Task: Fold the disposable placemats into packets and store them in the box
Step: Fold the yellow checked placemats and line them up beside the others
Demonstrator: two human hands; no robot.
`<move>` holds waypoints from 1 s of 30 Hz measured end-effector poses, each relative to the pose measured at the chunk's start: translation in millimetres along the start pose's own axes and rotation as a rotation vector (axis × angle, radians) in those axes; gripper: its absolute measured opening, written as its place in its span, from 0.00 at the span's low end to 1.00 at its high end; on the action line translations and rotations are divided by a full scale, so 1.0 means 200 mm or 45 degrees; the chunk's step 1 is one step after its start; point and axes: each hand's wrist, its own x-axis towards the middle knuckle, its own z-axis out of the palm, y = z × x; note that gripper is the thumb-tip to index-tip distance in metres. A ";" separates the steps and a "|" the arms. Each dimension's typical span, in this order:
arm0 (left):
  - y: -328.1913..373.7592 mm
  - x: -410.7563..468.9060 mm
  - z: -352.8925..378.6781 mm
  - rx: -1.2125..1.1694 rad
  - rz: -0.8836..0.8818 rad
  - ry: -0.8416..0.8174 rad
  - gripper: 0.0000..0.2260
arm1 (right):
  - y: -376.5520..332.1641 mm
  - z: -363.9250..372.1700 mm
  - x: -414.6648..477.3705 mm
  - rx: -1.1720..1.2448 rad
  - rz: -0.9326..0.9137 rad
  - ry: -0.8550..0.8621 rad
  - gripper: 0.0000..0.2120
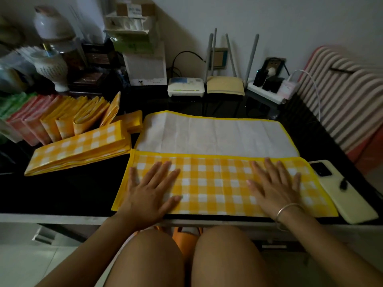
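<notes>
A yellow-and-white checked placemat lies on the black table, its near half folded up over the white underside. My left hand lies flat, fingers spread, on the left part of the folded flap. My right hand, with a bracelet on the wrist, presses flat on the right part. A stack of long folded yellow checked mats lies to the left. Behind it, several folded packets in yellow, pink and green stand in a row. No box is clearly visible.
A pale yellow phone lies at the mat's right edge, close to the table front. Two routers and a power strip sit at the back. Vases and cartons crowd the back left. A striped cushion is at right.
</notes>
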 end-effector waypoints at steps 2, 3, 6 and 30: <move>-0.01 0.01 -0.01 -0.079 -0.016 -0.010 0.32 | 0.00 0.00 0.00 0.029 -0.010 -0.001 0.38; -0.03 0.02 -0.02 -0.159 -0.039 -0.031 0.34 | 0.00 0.00 0.00 0.028 -0.010 0.000 0.39; -0.05 0.04 -0.08 -0.425 -0.121 -0.119 0.38 | 0.00 -0.01 0.00 0.031 -0.022 -0.018 0.39; 0.16 0.30 -0.29 0.279 -0.199 -0.406 0.52 | -0.56 -0.32 1.05 0.013 -0.358 0.150 0.25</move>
